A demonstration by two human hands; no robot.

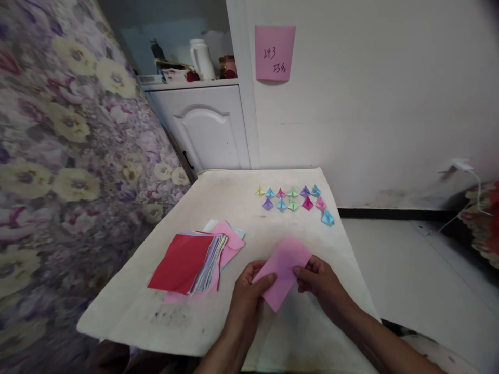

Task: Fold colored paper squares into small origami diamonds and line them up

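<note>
A pink sheet of paper is held just above the near part of the white table. My left hand pinches its left edge, thumb on top. My right hand grips its right edge with curled fingers. To the left of my hands lies a fanned stack of coloured paper squares with a red sheet on top. At the far right of the table, several small folded paper pieces in yellow, blue, pink, green and purple sit in two rows.
A floral-patterned fabric rises along the left side. A white cabinet with a jug and clutter on top stands behind the table. A pink note is stuck on the wall. A cable and plug sit at right.
</note>
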